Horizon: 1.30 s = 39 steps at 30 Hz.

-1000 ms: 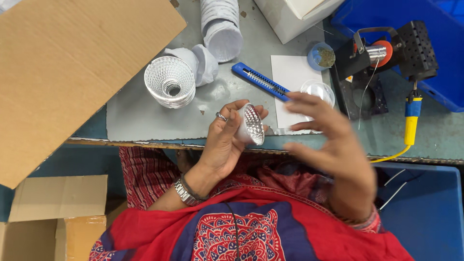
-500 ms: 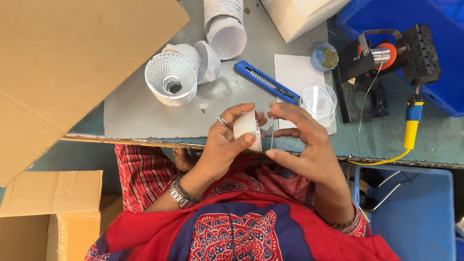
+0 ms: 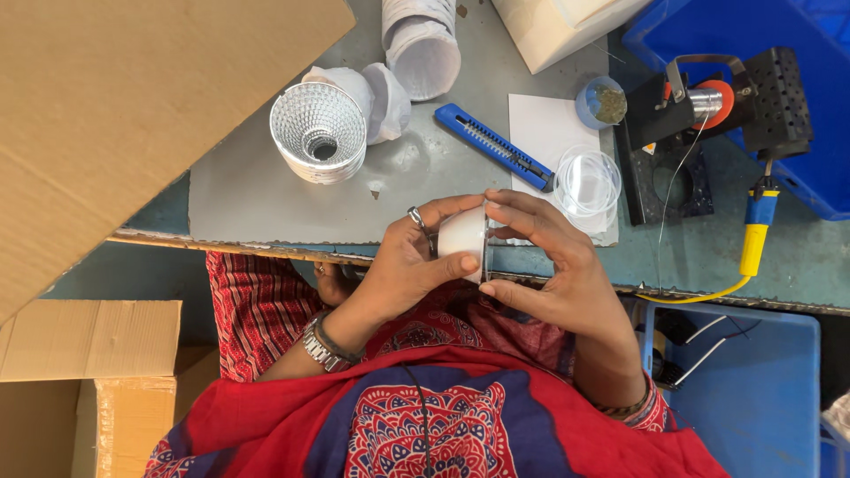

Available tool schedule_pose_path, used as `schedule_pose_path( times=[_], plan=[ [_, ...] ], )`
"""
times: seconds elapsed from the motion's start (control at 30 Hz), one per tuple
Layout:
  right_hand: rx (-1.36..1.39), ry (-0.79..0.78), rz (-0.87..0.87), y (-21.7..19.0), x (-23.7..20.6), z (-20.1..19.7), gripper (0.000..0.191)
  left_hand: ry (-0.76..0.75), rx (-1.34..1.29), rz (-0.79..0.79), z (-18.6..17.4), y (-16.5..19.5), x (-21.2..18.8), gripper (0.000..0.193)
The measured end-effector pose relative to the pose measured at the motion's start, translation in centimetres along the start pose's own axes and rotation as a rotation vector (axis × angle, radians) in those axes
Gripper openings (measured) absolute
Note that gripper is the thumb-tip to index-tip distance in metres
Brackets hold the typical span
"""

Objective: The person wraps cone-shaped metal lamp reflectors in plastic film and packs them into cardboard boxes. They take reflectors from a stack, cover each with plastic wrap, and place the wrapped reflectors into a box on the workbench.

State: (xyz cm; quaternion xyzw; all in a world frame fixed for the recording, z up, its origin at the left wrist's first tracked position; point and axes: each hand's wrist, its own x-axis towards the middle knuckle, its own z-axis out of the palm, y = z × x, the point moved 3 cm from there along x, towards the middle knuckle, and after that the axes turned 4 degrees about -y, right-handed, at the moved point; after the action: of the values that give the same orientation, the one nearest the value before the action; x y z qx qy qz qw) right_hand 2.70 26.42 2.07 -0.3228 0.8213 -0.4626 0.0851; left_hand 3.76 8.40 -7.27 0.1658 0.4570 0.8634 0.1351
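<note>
Both hands on one small white reflector cup (image 3: pixel 463 235) — left hand (image 3: pixel 403 265) clamped around its body, right hand (image 3: pixel 556 265) pinching the rim from the other side (fingers closed on it). Cup held at the grey table (image 3: pixel 266 199) edge; blue utility knife (image 3: pixel 496 146) and faceted reflector stack (image 3: pixel 319 133) lie beyond.

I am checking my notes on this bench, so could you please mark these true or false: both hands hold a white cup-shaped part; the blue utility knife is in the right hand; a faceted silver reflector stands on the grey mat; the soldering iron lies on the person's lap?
1. Both hands hold a white cup-shaped part: true; the left hand and the right hand grip it.
2. The blue utility knife is in the right hand: false; it lies on the grey mat.
3. A faceted silver reflector stands on the mat: true.
4. The soldering iron lies on the lap: false; it rests on the bench.
</note>
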Motion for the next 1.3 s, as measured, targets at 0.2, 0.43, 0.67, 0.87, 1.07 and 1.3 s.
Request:
schedule_pose_path(
  times=[0.2, 0.43, 0.67, 0.87, 1.07, 1.3],
  plan=[
    [-0.005, -0.005, 0.020, 0.2, 0.0, 0.1, 0.072, 0.004, -0.010, -0.010, -0.1, -0.2, 0.1, 0.064],
    [-0.087, 0.016, -0.003, -0.2, -0.1, 0.0, 0.074, -0.009, -0.037, 0.026, 0.0, -0.1, 0.4, 0.062],
    [-0.051, 0.014, -0.060, -0.3, 0.9, -1.5, 0.074, -0.076, -0.003, 0.058, 0.4, 1.9, 1.7, 0.060],
    [-0.372, 0.086, -0.158, -1.8, 1.3, -2.4, 0.069, -0.081, 0.634, 0.151, 2.3, 7.6, 2.2, 0.064],
    [-0.471, 0.136, -0.319, -2.4, 1.1, -1.3, 0.063, 0.126, 0.914, 0.194, 3.6, 9.8, 1.6, 0.048],
    [0.488, 0.239, -0.134, 1.5, 1.4, 2.4, 0.062, 0.149, 0.628, 0.192, 2.4, 6.1, -0.3, 0.044]
  ],
)
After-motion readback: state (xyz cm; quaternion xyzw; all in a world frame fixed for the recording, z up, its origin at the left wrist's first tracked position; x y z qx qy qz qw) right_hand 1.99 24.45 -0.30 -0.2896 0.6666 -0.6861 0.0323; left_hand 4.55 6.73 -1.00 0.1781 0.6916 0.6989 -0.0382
